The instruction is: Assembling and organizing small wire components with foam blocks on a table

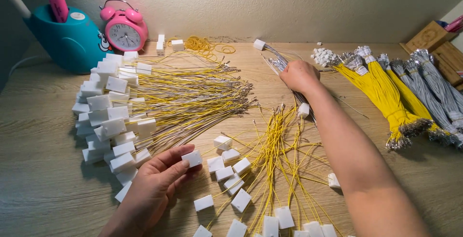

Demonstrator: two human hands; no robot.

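**Two hands working among wired white connectors**

A left hand is pinching a small white connector block between thumb and fingers, holding it just above the wooden surface near the lower middle of the view. The right hand is reaching across to the far side, its fingers closing on a bundle of grey wires that is lying on the surface and ending in a white block. Between the hands, loose yellow wires with white blocks are fanning out in a scattered heap. Just beside the left hand, a large stack of finished yellow-wired blocks is lying in rows, its metal-tipped wire ends pointing toward the centre. To the right, banded bundles of yellow wires and grey wires are resting side by side, with a small pile of white connector housings near their upper ends. Along the back wall are sitting a pink alarm clock, a teal holder with a pink marker, and a tangle of yellow rubber bands.
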